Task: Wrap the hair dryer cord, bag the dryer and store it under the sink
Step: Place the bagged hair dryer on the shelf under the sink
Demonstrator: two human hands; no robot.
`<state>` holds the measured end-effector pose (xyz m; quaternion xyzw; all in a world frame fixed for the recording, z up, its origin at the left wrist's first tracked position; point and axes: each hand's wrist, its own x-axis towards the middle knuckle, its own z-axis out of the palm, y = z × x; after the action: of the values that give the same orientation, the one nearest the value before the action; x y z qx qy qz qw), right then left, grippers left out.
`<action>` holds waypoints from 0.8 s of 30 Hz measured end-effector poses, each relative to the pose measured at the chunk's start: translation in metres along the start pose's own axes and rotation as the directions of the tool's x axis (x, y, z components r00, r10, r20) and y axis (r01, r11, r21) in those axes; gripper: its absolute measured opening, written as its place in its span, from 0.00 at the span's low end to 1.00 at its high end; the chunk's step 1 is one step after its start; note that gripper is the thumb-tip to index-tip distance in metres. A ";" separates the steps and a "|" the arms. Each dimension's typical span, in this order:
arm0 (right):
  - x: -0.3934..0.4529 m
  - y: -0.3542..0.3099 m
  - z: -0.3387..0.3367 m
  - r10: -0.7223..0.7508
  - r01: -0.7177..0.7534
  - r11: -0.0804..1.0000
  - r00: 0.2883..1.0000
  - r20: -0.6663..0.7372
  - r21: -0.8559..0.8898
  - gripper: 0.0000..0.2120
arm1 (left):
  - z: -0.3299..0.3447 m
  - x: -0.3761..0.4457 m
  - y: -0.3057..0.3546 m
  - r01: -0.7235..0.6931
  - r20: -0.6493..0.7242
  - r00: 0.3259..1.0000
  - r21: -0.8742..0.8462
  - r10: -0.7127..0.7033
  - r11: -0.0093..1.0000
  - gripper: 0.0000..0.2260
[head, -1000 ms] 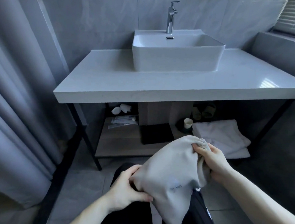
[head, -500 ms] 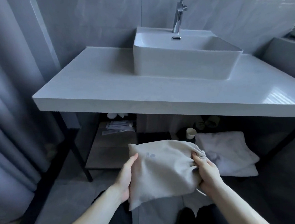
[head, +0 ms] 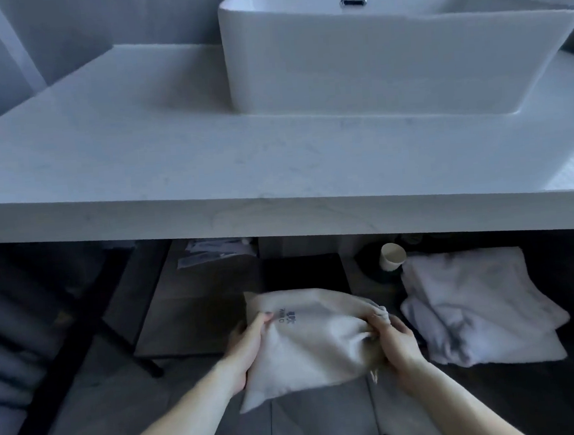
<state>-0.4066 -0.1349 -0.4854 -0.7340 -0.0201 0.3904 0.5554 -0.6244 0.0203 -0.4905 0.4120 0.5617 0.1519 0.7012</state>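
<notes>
A beige cloth bag [head: 309,342] with a small dark print bulges with something inside; the hair dryer itself is hidden. My left hand [head: 249,345] grips the bag's left side. My right hand [head: 396,341] pinches the gathered mouth of the bag on the right, and a drawstring end dangles below it. The bag hangs just in front of the wooden lower shelf [head: 197,313] under the white counter [head: 205,162]. The square white sink [head: 386,58] stands on the counter above.
On the shelf lie folded white towels [head: 478,305] at the right, a paper cup [head: 391,255], a dark mat [head: 303,272] and small packets [head: 213,252] at the back. A black frame leg [head: 127,346] stands left of the shelf. Grey curtains hang at far left.
The view has moved closer and lower toward the counter. Both hands turned the bag from hanging upright to lying sideways and carried it forward to the shelf under the counter.
</notes>
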 end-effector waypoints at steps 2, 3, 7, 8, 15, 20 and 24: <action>0.021 0.006 0.004 0.028 -0.028 1.000 0.999 -0.025 -0.007 0.08 | 0.006 0.021 -0.005 0.024 -0.011 1.000 0.010 -0.024 1.000 0.21; 0.032 0.010 0.005 0.045 -0.045 0.999 0.998 -0.035 -0.004 0.09 | 0.008 0.031 -0.007 0.036 -0.016 0.999 0.017 -0.036 0.999 0.21; 0.074 0.024 0.012 0.082 -0.083 0.996 0.996 -0.038 -0.022 0.19 | 0.015 0.065 -0.016 0.044 -0.055 0.998 0.045 -0.041 0.998 0.26; 0.082 0.024 0.014 0.083 -0.085 0.996 0.995 -0.050 -0.028 0.22 | 0.018 0.071 -0.015 0.040 -0.060 0.997 0.043 -0.038 0.998 0.26; 0.147 0.015 0.031 -0.081 0.071 0.989 0.995 -0.065 -0.133 0.12 | 0.041 0.122 0.003 0.028 -0.070 0.997 0.028 -0.026 0.999 0.26; 0.198 0.007 0.053 -0.125 0.109 0.982 0.987 -0.101 -0.151 0.15 | 0.050 0.162 0.017 -0.009 -0.077 0.997 0.016 0.010 1.000 0.28; 0.233 0.004 0.068 -0.125 0.109 0.985 0.985 -0.118 -0.132 0.18 | 0.055 0.193 0.020 -0.031 -0.105 0.994 0.003 0.031 1.000 0.26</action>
<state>-0.2871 0.0252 -0.6224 -0.7880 -0.0528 0.3081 0.5305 -0.5068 0.1404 -0.6016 0.4128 0.5913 0.1838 0.6680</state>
